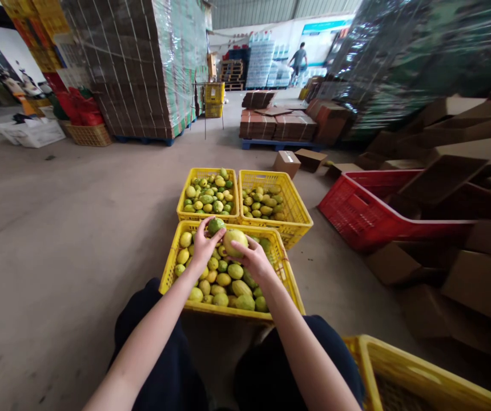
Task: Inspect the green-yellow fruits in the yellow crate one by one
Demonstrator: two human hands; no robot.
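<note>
Above the near yellow crate (232, 313), my left hand (205, 242) grips a dark green, lemon-like fruit (216, 226) between thumb and fingers. Close beside it, my right hand (256, 257) is closed around a larger pale yellow-green fruit (234, 242). The two fruits are nearly side by side; I cannot tell whether they touch. Below them, the crate holds many loose yellow and green fruits (224, 279), some round and some longer. My hands and forearms hide part of the crate's contents.
Two more yellow crates, left (208, 217) and right (297, 222), hold similar fruit just beyond. An open yellow crate (365, 354) stands at lower right. A red crate (348, 211) and cardboard boxes (403, 262) crowd the right. Flattened cartons on a blue pallet (266, 145) lie ahead.
</note>
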